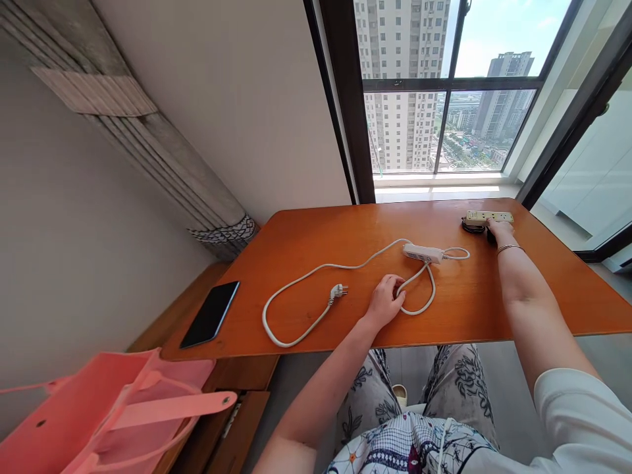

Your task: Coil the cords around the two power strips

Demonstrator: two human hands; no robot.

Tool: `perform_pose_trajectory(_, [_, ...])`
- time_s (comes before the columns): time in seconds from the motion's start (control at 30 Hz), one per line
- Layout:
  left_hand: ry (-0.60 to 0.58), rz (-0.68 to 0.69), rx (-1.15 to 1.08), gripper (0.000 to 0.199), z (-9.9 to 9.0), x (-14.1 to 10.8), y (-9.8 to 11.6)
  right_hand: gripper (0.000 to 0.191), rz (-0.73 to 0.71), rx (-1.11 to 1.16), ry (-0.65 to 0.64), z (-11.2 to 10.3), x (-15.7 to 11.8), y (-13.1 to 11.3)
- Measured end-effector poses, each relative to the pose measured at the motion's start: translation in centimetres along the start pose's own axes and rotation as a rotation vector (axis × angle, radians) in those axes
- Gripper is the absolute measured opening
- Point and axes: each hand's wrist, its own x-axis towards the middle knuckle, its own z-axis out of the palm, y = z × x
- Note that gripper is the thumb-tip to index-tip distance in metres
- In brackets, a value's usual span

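Note:
My left hand [388,300] rests near the front of the table, its fingers curled round part of a white power cord [320,266]. That cord loops across the tabletop to a white power strip [422,253], and its plug [338,291] lies to the left of my hand. Further back on the right, my right hand [501,230] grips a cream-coloured power strip [486,217] from the front. A bundled black cord [473,227] sits beside that strip; its fingertips are partly hidden by the hand.
A dark tablet [210,314] lies at the left end of the orange-brown table [316,230]. Below it on the left stands a pink bag [113,408] with straps. Windows [449,85] rise behind the table, and a curtain [162,164] hangs at the left.

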Motion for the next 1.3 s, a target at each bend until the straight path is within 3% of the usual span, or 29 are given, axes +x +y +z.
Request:
perform_pose_trajectory(0.1, [-0.006,0.005,0.020,0.020,0.0,0.0,-0.1,0.071,0.182,-0.087,0.015,-0.9,-0.9,-0.9])
perform_pose_trajectory(0.17, [-0.010,0.010,0.037,0.019,0.0,0.0,-0.1,0.078,0.204,-0.123,0.038,-1.5,-1.6,-1.3])
perform_pose_trajectory(0.23, [-0.019,0.009,0.053,0.019,0.0,0.1,0.0,0.075,0.154,-0.146,0.053,-1.9,-2.4,-1.7])
perform_pose_trajectory(0.4, [-0.023,0.006,0.082,0.018,0.0,0.1,0.1,0.042,-0.041,-0.276,0.040,-2.2,-4.3,-2.4])
perform_pose_trajectory(0.57, [-0.031,0.006,0.099,0.018,0.0,0.1,0.1,0.040,-0.367,-0.456,0.140,-1.7,-6.5,-2.4])
perform_pose_trajectory(0.7, [-0.026,0.007,0.112,0.019,0.0,0.1,0.1,0.038,-0.575,-0.523,0.040,-0.5,-7.7,-2.4])
perform_pose_trajectory(0.93, [-0.027,0.014,0.089,0.018,0.0,0.1,0.1,0.037,-0.503,-0.485,-0.082,1.6,-7.8,-2.5])
perform_pose_trajectory(1.3, [-0.031,-0.002,0.074,0.017,0.0,0.1,0.1,0.046,-0.582,-0.391,-0.136,1.3,-7.1,-1.9])
